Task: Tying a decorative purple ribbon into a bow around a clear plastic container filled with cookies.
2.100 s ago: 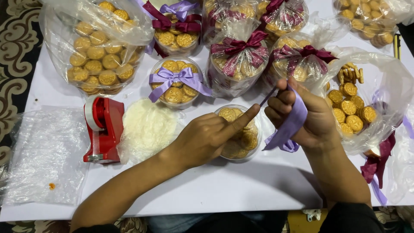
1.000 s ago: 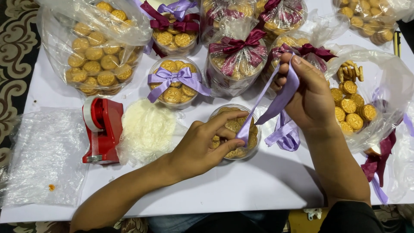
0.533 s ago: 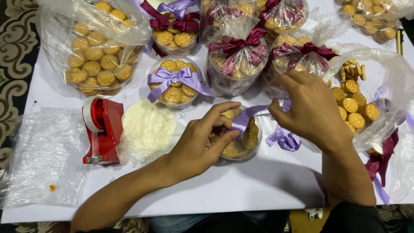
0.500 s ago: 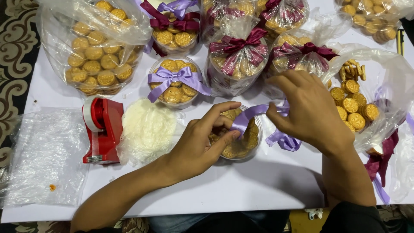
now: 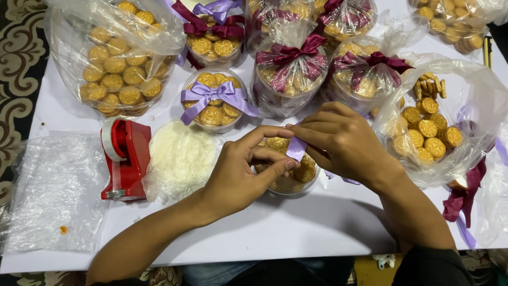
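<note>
A round clear container of golden cookies (image 5: 288, 177) sits on the white table (image 5: 296, 228) in front of me. Over its lid my left hand (image 5: 241, 172) and my right hand (image 5: 341, 143) meet, both pinching a lilac ribbon (image 5: 296, 149). My left thumb and forefinger press the ribbon down on the lid. My right hand's fingers fold the ribbon from the right. Most of the container is hidden under my hands.
A red tape dispenser (image 5: 126, 159) and a white shredded pile (image 5: 181, 159) lie left of the container. A lilac-bowed cookie container (image 5: 211, 100) and several maroon-bowed ones (image 5: 288, 74) stand behind. Clear bags of cookies (image 5: 119, 58) (image 5: 436, 127) sit at both sides, with bubble wrap (image 5: 55, 190) at far left.
My right hand has brought the ribbon down from above the container and closer to my left hand. The ribbon's long raised tail is now folded into a short piece between both hands.
</note>
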